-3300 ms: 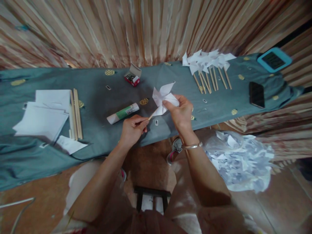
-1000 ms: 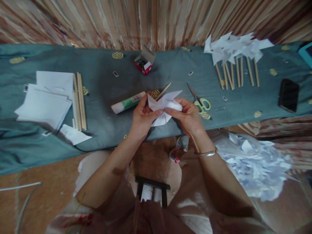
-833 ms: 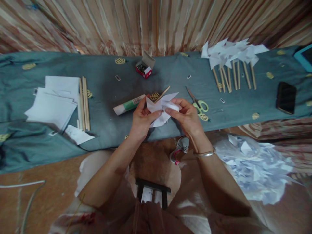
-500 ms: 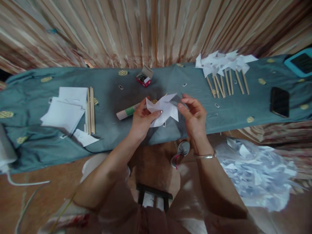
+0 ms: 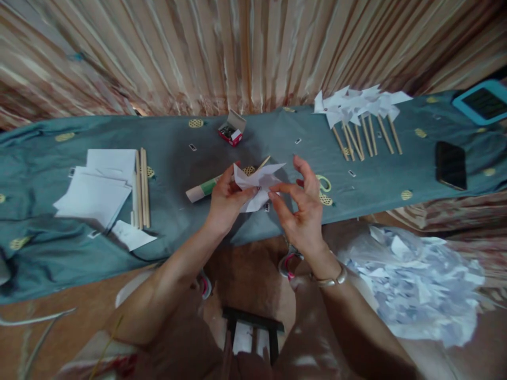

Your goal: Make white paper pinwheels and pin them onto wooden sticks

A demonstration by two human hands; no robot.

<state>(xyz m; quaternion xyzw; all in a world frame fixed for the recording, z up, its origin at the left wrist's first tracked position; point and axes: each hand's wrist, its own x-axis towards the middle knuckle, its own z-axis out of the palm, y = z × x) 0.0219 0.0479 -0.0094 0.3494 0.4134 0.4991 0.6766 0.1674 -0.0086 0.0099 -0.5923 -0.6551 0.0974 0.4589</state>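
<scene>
A white paper pinwheel (image 5: pixel 260 200) is being held above the green tablecloth (image 5: pixel 166 137), pinched between the thumb and fingers of the left hand (image 5: pixel 225 203). The thumb and index fingertip of the right hand (image 5: pixel 303 214) are being held close together at the pinwheel's right side; whether paper is being gripped cannot be told. A glue stick (image 5: pixel 202 190) is being partly covered by the left hand.

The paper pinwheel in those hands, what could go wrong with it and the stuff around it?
The left hand pinches the paper pinwheel close to its middle, so squeezing too hard might crease the paper. The right hand is close to a green scissors handle, so it could knock that. And the red box is open, so a bump might spill the small pieces inside.
</scene>
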